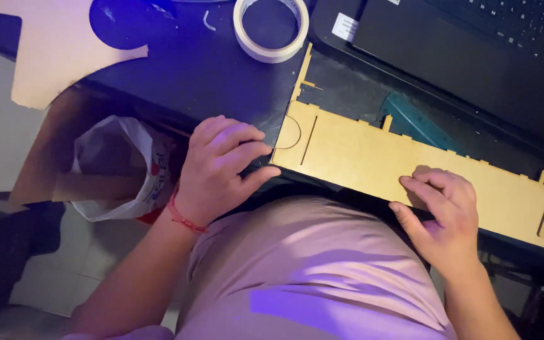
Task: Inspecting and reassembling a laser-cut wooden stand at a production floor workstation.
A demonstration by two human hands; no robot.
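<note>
— Between the two hands, what lies there?

— A long tan wooden panel (373,157) with notched edges, flat on the dark desk (209,75). The left hand (218,170) sits at its left end, fingers curled and bunched, fingertips touching the panel's corner. The right hand (442,211) rests on the near edge, fingers spread flat, pressing down.

— Which way does it run?

— Its long axis runs from the left hand past the right hand, sloping down toward the right. Beyond the left hand lies a roll of tape (271,28); beyond the right, a laptop (473,56).
</note>
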